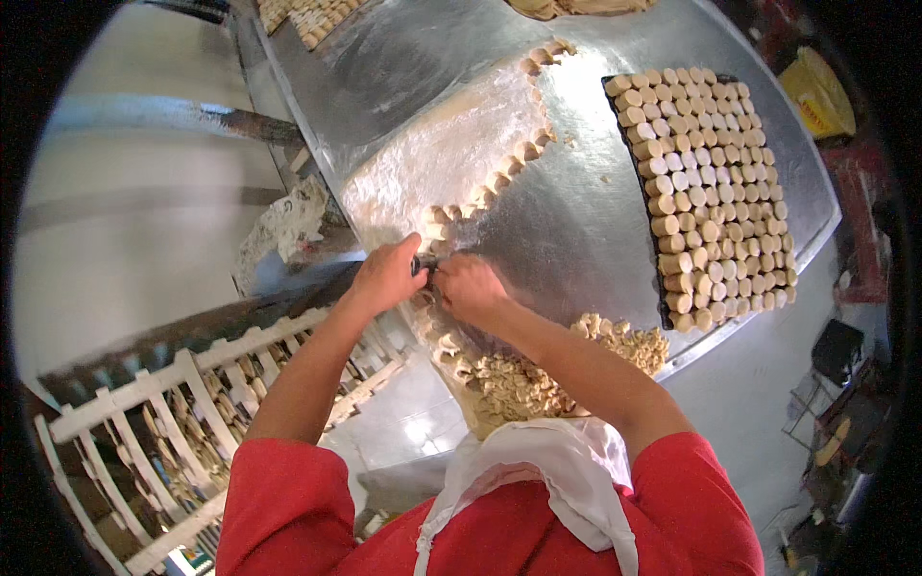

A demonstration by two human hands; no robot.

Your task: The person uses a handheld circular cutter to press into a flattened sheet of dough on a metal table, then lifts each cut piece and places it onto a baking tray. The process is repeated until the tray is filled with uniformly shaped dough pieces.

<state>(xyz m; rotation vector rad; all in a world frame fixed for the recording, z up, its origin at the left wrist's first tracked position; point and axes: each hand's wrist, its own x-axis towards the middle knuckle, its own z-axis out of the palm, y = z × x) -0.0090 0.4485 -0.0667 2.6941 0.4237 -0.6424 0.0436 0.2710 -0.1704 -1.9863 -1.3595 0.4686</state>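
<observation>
A thick sheet of floured dough (432, 144) lies on the metal table, its right edge scalloped by round cuts. At its near end my left hand (389, 277) grips a small dark cutter (424, 266), thumb raised. My right hand (468, 288) is right beside it, fingers against the cutter's other side; whether they hold the cutter or a piece of dough is hidden. Dough scraps (518, 385) are heaped along the near edge, in front of the white apron. To the right, a black tray (641, 194) bears rows of small round dough pieces (709, 194).
More dough (576, 7) rests at the table's far edge, and another filled tray (317, 21) stands at the far left. A white slatted rack (166, 425) with loaded shelves is at the lower left. A yellow bag (817, 93) lies beyond the table's right rim (792, 259).
</observation>
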